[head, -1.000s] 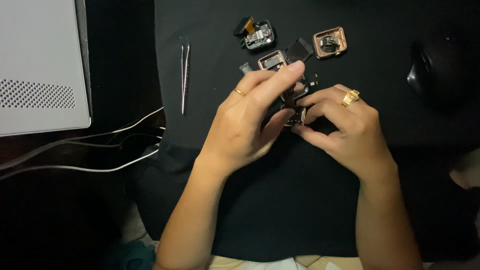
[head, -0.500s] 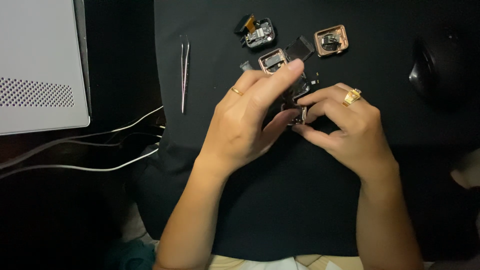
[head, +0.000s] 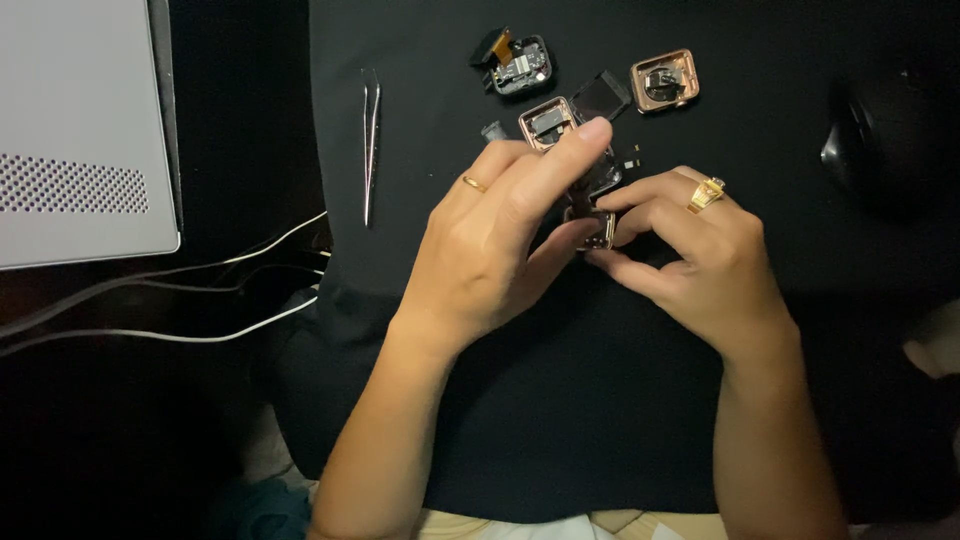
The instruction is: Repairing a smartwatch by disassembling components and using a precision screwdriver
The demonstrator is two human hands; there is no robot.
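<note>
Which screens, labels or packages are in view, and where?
No packages, labels or signs show.
Detached black square screen panel: upper centre of the black cloth mat, tilted, unlit.
Small metal-framed square watch case: held between left hand and right hand; whether it bears a screen cannot be told.
Grey perforated device: left edge, no screen visible.

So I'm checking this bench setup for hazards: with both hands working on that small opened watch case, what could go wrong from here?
1. The small opened watch case is pinched only by fingertips of the left hand and right hand; it could slip.
2. Three other opened square watch cases lie just beyond; a knuckle might knock them.
3. Dark loose parts on the black cloth mat could be lost.
</note>
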